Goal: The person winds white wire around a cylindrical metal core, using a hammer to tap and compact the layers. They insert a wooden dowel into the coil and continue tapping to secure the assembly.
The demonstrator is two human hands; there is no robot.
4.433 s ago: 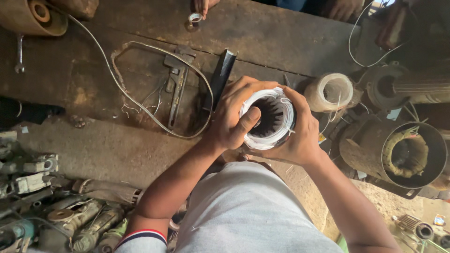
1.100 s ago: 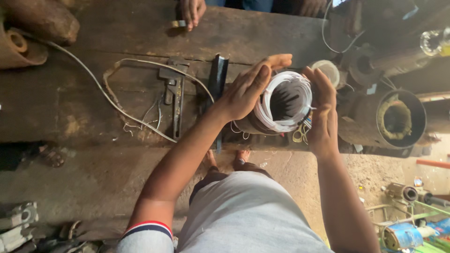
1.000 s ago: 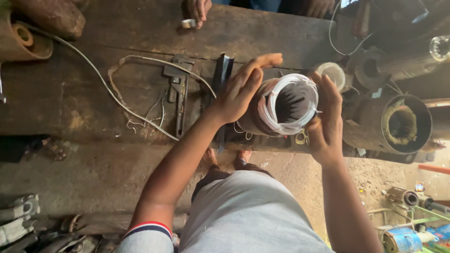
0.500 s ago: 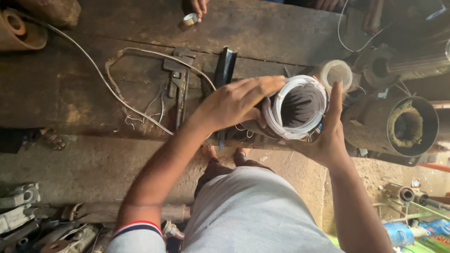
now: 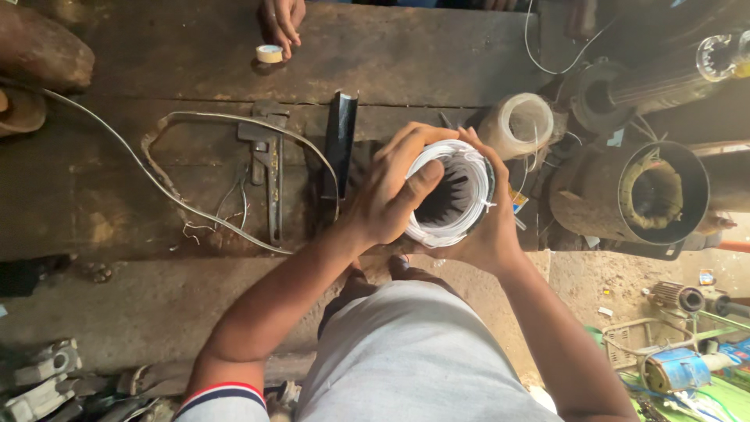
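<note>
A motor stator with white windings bunched around its rim sits upright between both hands, its dark slotted bore facing the camera, held above the near edge of the wooden workbench. The left hand wraps the stator from nine o'clock, thumb laid across the white coil on the near rim, fingers curled over the top edge. The right hand cups it from five o'clock, palm under the casing and fingertips showing at twelve o'clock; both hands are closed around it in a firm grip.

At about one o'clock from the stator, just beside it, lies a translucent roll of tape or sleeve. At three o'clock stands a larger rusty motor housing with copper windings visible inside its open end. At ten o'clock, near the left hand, a black metal channel piece lies on the bench, and farther on at nine o'clock a pipe wrench rests inside a loop of grey cable. At eleven o'clock, well apart at the far edge of the bench, another person's hand rests beside a small roll of tape.
</note>
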